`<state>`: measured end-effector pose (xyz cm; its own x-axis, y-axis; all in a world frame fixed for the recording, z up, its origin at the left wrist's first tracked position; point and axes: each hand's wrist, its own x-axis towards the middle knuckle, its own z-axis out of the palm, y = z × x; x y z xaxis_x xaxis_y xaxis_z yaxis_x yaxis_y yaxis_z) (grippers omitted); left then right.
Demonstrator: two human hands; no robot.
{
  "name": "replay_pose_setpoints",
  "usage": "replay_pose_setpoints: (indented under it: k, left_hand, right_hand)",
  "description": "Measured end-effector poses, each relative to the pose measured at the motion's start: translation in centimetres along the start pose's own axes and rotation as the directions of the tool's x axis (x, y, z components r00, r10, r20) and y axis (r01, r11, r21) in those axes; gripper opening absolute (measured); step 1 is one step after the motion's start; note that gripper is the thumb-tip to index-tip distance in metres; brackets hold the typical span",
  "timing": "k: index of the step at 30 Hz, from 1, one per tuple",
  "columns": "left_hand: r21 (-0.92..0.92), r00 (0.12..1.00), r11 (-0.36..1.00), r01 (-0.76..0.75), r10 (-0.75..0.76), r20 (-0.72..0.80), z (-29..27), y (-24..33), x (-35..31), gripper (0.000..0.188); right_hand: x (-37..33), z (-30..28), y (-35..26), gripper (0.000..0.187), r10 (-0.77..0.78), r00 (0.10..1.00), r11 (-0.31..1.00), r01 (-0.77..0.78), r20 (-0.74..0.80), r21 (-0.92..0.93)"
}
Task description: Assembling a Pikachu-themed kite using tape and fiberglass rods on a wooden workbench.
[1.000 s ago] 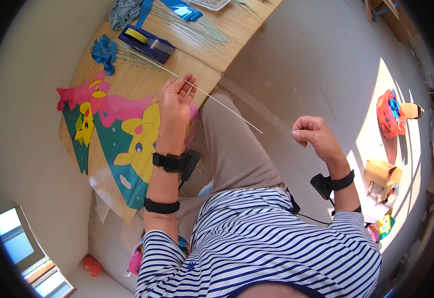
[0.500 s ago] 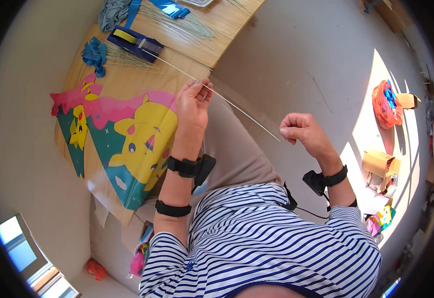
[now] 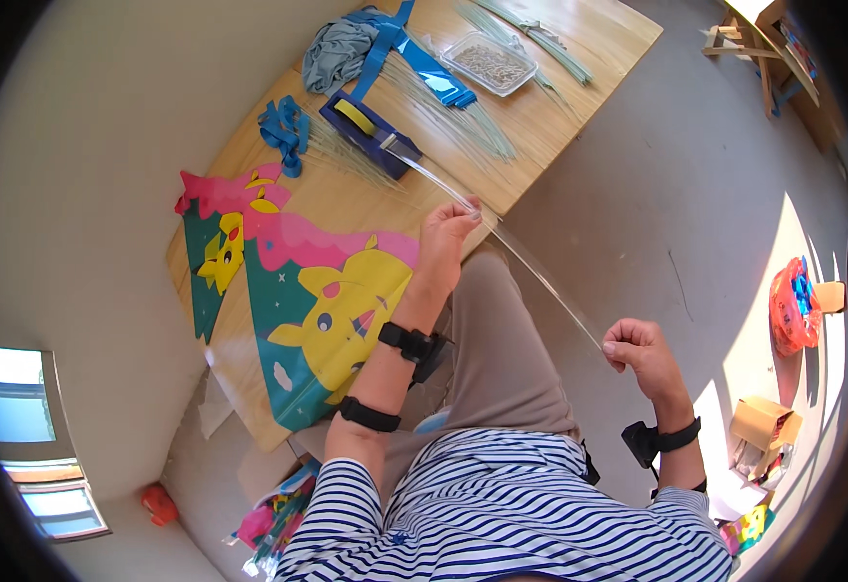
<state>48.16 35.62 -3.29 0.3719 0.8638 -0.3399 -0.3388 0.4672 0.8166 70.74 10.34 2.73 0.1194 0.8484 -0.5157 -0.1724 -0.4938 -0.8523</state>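
A long strip of clear tape (image 3: 540,276) runs taut from a dark blue tape dispenser (image 3: 370,134) on the table. My left hand (image 3: 450,236) is closed on the strip partway along, near the table's corner. The far end is pinched between thumb and fingers of my right hand (image 3: 640,354), out over the floor. Beside my left forearm lies a flat plastic sheet (image 3: 283,339) printed with yellow cartoon animals on green and pink; part of it is behind that arm.
On the wooden table (image 3: 598,68) are blue ribbon (image 3: 285,131), thin pale sticks (image 3: 482,126), a grey cloth (image 3: 335,58) and a clear tub (image 3: 490,63) of small pieces. A red bag (image 3: 794,308) and cardboard box (image 3: 765,425) sit on the floor at right.
The view has shifted, so the table sits farther right and more of it shows. My right hand is lower relative to my left. The strip now shows its broad face.
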Motion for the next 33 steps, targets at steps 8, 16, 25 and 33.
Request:
replay_pose_setpoints:
  k: [8,16,25,33]
  left_hand:
    - [-0.154,0.987,0.976,0.153,-0.144,0.07,0.0,-0.9,-3.2,0.009]
    - [-0.244,0.979,0.953,0.182,-0.198,-0.042,-1.9,-1.1,-1.4,0.015]
    - [-0.223,0.968,0.947,0.233,-0.203,0.149,-1.3,-1.6,-0.8,0.019]
    - [-0.135,0.992,0.983,0.126,-0.122,0.039,-1.4,-2.3,-0.8,0.013]
  right_hand:
    - [0.5,-0.7,0.2,0.007,0.01,1.0,1.0,-0.01,-0.028,-0.011]
    - [0.6,-0.5,0.5,0.009,0.013,1.0,1.0,-0.013,-0.018,-0.016]
    - [0.1,-0.4,0.5,0.007,0.023,1.0,1.0,-0.023,-0.003,0.002]
    - [0.5,-0.3,0.3,0.009,0.009,1.0,1.0,-0.009,0.024,0.002]
